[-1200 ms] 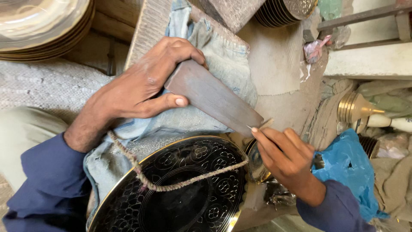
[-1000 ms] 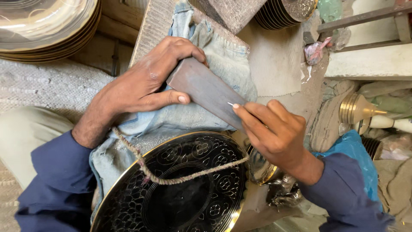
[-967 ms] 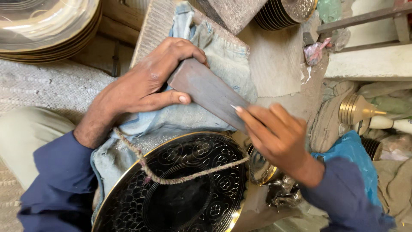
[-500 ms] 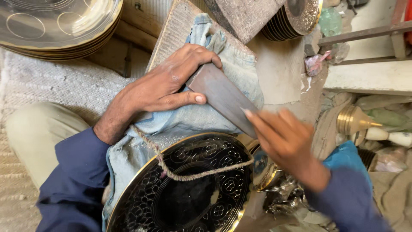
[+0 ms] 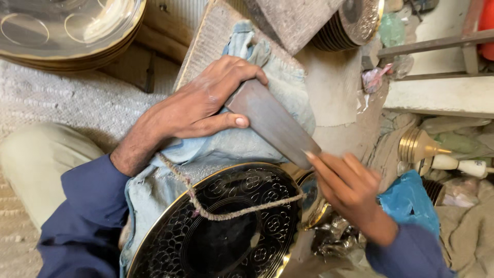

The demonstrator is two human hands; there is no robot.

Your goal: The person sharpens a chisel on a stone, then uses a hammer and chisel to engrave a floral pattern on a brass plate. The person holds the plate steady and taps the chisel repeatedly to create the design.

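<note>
The left hand is closed around the top end of a flat grey stone. The thumb lies across the front of the stone and the fingers curl over its top edge. The stone is long and slants down to the right. It rests on a blue cloth that covers a wooden block.

The right hand is at the low end of the stone. Its fingers are pinched close together and the fingertips touch the stone's tip. The hand is a bit blurry, so I cannot tell if it holds something small.

Just below the stone lies a round dark plate with a gold rim and flower shapes cut into it. A rough string runs across the plate and up under the left wrist. The cloth hangs down along the plate's left edge.

At the top left corner sits a stack of shiny plates. More plates stand on edge at the top, near a grey slab. To the right of the right hand there is a blue bag, and above it a gold cone. Both arms wear dark blue sleeves.
</note>
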